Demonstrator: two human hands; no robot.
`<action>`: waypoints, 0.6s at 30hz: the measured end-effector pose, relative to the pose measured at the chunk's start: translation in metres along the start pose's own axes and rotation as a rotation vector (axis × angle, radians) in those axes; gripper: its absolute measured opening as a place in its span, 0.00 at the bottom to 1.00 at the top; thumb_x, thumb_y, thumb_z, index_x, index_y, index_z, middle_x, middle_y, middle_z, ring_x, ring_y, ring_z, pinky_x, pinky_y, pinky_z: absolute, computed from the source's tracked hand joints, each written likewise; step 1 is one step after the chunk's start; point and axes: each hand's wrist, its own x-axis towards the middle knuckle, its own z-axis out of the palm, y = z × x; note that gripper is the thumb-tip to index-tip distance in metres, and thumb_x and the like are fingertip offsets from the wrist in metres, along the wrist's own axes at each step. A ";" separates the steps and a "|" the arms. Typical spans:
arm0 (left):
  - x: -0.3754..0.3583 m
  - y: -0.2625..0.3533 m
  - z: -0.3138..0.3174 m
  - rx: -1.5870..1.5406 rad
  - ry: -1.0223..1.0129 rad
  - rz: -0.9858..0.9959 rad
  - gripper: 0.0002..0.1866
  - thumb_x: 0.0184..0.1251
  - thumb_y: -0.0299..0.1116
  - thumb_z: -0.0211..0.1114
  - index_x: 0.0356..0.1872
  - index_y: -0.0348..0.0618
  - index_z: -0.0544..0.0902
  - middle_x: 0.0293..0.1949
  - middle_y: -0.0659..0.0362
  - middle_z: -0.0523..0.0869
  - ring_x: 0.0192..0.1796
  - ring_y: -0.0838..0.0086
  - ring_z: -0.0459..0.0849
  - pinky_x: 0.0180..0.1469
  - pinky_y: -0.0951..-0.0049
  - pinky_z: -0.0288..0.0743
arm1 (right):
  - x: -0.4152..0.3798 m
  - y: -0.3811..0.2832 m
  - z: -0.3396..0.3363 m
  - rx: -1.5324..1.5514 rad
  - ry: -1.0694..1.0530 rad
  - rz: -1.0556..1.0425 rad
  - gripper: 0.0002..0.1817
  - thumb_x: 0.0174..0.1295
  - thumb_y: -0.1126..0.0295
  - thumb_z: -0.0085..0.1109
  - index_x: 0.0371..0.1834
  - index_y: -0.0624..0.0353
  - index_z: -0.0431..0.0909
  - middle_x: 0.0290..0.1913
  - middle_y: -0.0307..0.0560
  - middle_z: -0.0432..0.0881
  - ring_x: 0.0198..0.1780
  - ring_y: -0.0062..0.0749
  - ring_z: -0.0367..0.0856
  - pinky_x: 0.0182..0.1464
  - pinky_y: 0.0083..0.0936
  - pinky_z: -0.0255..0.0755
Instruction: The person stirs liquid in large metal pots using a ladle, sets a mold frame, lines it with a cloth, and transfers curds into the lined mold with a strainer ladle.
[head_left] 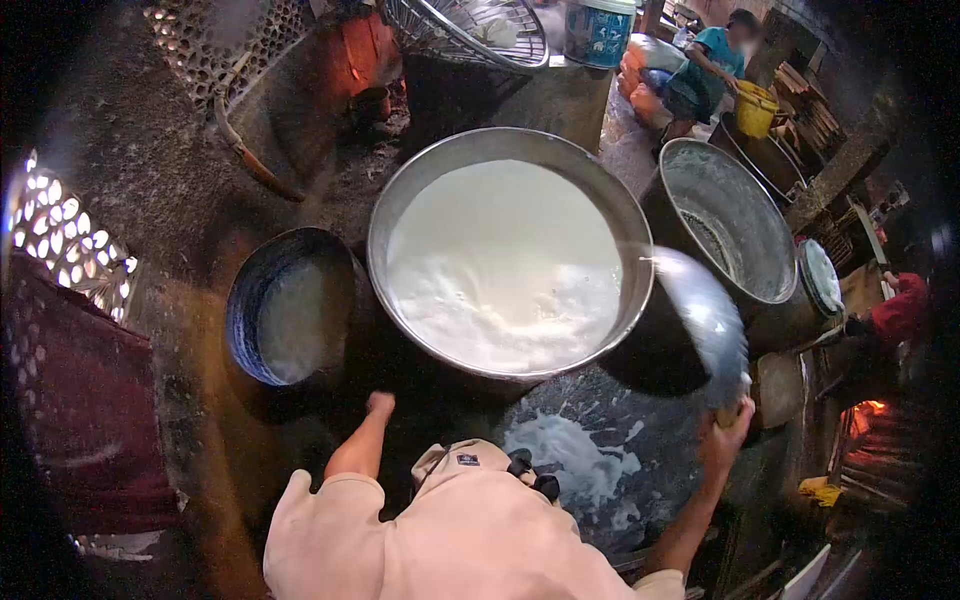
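My right hand point(728, 435) is closed around the short handle end of a shiny, curved metal scoop point(705, 315), smeared by motion. The scoop is raised at the right side of a wide metal pot point(382, 290), with its upper tip near the rim. White, milky liquid point(500, 235) with froth at its near side fills much of the pot. Low in front of the pot, my left hand point(380, 403) looks curled, with nothing visible in it. To its upper left stands a dark blue-rimmed tub point(238, 325) holding some cloudy liquid.
White foam point(570, 455) is spilled on the wet floor. A large metal basin point(735, 210) stands to the right. Farther back, a person point(715, 60) in a teal shirt is beside a yellow bucket point(755, 108). Fire point(865, 415) glows at the right; a red sleeve point(900, 305) shows above it.
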 end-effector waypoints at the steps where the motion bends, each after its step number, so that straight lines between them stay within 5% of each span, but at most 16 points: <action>1: -0.035 -0.003 0.006 -0.087 -0.039 -0.141 0.21 0.60 0.45 0.58 0.44 0.35 0.80 0.49 0.46 0.81 0.52 0.58 0.80 0.50 0.60 0.74 | -0.001 0.053 -0.038 -0.023 -0.026 0.072 0.20 0.53 0.68 0.60 0.48 0.60 0.67 0.32 0.46 0.71 0.31 0.29 0.73 0.36 0.32 0.69; 5: -0.097 0.025 0.050 0.230 -0.191 0.050 0.21 0.56 0.44 0.58 0.40 0.35 0.82 0.32 0.48 0.86 0.29 0.61 0.86 0.42 0.64 0.79 | -0.037 0.206 -0.067 0.081 0.391 0.409 0.14 0.57 0.66 0.60 0.40 0.61 0.69 0.20 0.42 0.69 0.19 0.29 0.70 0.24 0.33 0.68; 7: -0.066 0.057 0.113 0.593 -0.346 0.398 0.19 0.54 0.44 0.60 0.37 0.37 0.83 0.33 0.48 0.86 0.29 0.62 0.86 0.41 0.66 0.78 | -0.070 0.261 -0.068 0.135 0.383 0.553 0.11 0.56 0.68 0.59 0.34 0.62 0.70 0.16 0.44 0.70 0.13 0.31 0.67 0.18 0.32 0.65; 9: -0.173 0.140 0.084 0.433 -0.436 0.452 0.19 0.55 0.46 0.59 0.37 0.40 0.85 0.37 0.47 0.85 0.38 0.62 0.86 0.43 0.65 0.77 | -0.108 0.260 -0.055 0.233 0.383 0.776 0.11 0.55 0.70 0.59 0.32 0.64 0.69 0.15 0.42 0.68 0.12 0.30 0.69 0.13 0.27 0.66; 10: -0.155 0.153 0.131 0.448 -0.286 0.742 0.21 0.56 0.50 0.56 0.39 0.43 0.85 0.40 0.48 0.85 0.44 0.62 0.83 0.45 0.65 0.76 | -0.129 0.287 -0.049 0.410 0.426 0.782 0.11 0.53 0.70 0.60 0.31 0.63 0.68 0.15 0.42 0.68 0.12 0.30 0.68 0.13 0.29 0.66; 11: -0.116 0.175 0.203 0.312 -0.522 0.602 0.23 0.59 0.51 0.53 0.39 0.41 0.84 0.41 0.49 0.84 0.44 0.61 0.82 0.45 0.62 0.74 | -0.145 0.313 -0.047 0.443 0.448 0.928 0.10 0.50 0.71 0.60 0.29 0.61 0.67 0.16 0.41 0.68 0.13 0.30 0.68 0.15 0.29 0.67; 13: -0.164 0.232 0.222 0.186 -0.671 0.776 0.22 0.59 0.48 0.54 0.39 0.39 0.83 0.39 0.50 0.84 0.39 0.61 0.81 0.43 0.59 0.73 | -0.174 0.327 -0.044 0.559 0.512 0.947 0.09 0.47 0.70 0.60 0.21 0.56 0.68 0.15 0.41 0.67 0.14 0.29 0.69 0.16 0.28 0.67; 18: -0.263 0.363 0.275 0.185 -0.648 0.942 0.14 0.58 0.39 0.55 0.34 0.42 0.83 0.33 0.50 0.84 0.35 0.60 0.81 0.41 0.60 0.74 | -0.164 0.391 -0.085 0.658 0.805 1.061 0.08 0.54 0.71 0.57 0.26 0.57 0.67 0.16 0.38 0.65 0.15 0.28 0.65 0.18 0.28 0.67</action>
